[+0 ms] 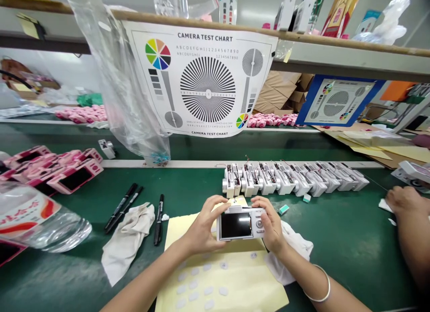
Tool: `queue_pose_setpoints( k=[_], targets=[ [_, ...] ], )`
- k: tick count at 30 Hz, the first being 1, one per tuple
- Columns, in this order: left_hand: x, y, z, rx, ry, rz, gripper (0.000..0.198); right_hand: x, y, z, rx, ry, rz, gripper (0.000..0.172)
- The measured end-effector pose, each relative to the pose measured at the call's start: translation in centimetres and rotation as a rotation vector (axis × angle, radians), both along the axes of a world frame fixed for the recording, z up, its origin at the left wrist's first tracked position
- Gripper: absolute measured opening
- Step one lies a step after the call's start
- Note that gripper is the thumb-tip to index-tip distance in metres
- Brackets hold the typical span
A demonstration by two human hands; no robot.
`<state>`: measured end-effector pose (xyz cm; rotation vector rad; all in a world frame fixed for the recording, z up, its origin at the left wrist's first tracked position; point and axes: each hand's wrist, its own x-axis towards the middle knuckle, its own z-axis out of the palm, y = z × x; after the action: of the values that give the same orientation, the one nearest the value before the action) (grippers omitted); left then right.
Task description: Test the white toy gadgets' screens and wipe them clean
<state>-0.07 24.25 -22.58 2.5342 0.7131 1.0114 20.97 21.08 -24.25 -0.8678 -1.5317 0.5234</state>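
A small white digital camera (237,224) is held up between my two hands, its dark screen and buttons toward me. My left hand (208,224) grips its left end, fingers along the top and thumb side below. My right hand (271,224) closes on its right end, the thumb beside the round button pad. Below the camera lies a yellow sheet (242,280) with several small pale oval stickers on it. White cloth (295,245) lies under and beside my right wrist. Just beyond my hands stands a row of opened white camera bodies (284,177) with wires showing.
Pink cameras (72,173) are piled at left, near a water bottle (43,218). Black markers (121,209) and a crumpled cloth (129,240) lie left of the sheet. A camera test chart (208,90) hangs ahead from the shelf. At right is another person's hand (408,202).
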Motion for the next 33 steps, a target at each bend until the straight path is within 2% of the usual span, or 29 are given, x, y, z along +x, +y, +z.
queue_pose_setpoints(
  k=[27, 33],
  targets=[
    [-0.12, 0.11, -0.05, 0.002, -0.001, 0.012, 0.076, -0.01, -0.09, 0.00, -0.004, 0.009, -0.012, 0.026],
    [-0.03, -0.01, 0.26, -0.014, -0.026, -0.001, 0.071, -0.13, 0.20, -0.31, -0.102, 0.089, 0.003, 0.033]
  ],
)
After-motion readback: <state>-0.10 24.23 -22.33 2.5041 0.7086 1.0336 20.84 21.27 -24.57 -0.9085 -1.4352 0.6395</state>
